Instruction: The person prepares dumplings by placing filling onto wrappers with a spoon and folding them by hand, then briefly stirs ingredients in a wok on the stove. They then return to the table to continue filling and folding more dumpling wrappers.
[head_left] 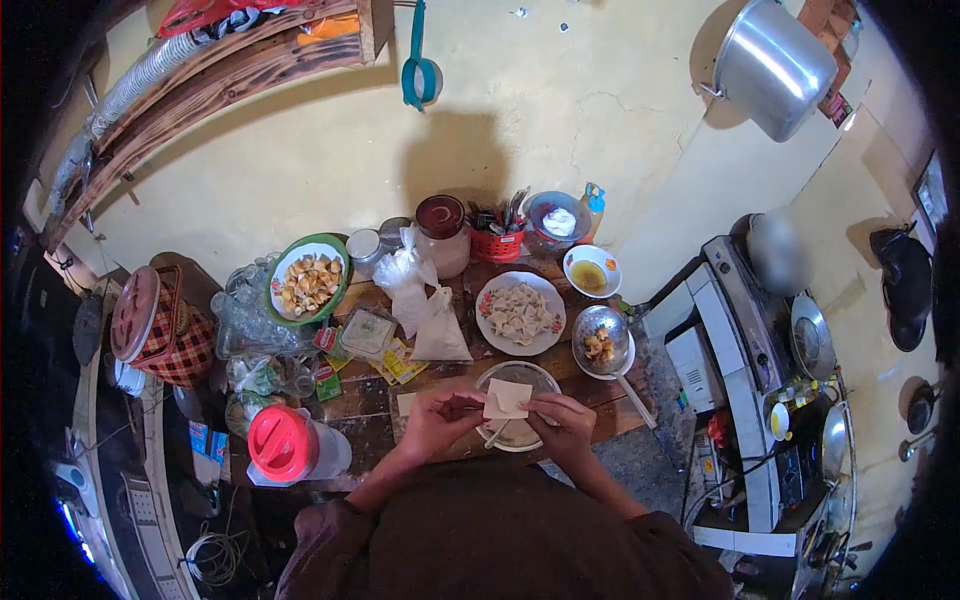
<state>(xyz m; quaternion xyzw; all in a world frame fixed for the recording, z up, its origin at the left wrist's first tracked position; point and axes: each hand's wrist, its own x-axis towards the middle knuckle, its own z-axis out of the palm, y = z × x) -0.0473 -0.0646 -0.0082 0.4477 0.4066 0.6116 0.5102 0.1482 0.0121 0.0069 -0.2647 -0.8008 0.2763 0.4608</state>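
From the head camera, looking down, both hands meet over a wooden counter point(370, 400) crowded with kitchen things. The left hand point(440, 418) and the right hand point(562, 420) hold a dough wrapper point(506, 398) between them. The wrapper is pale, thin and roughly square, with one corner pointing up and a slight fold along its lower edge. The left fingers point(468, 400) are closed on its left edge, and the right fingers point(535, 405) pinch its right edge. It hangs just above a glass bowl point(520, 378), which sits on the counter right under the hands. What the bowl holds is hard to tell.

Beyond the bowl stands a white plate point(520, 313) heaped with folded dumplings of the same pale colour. To its right lies a metal ladle point(600, 338) with browned pieces in it, and behind that a small bowl of sauce point(592, 270). On the left, a green-rimmed bowl point(308, 280) holds fried pieces. Two knotted plastic bags point(420, 300) lie near the middle. A jug with a red lid point(290, 443) stands near the left arm. A stove point(760, 340) runs along the right side.
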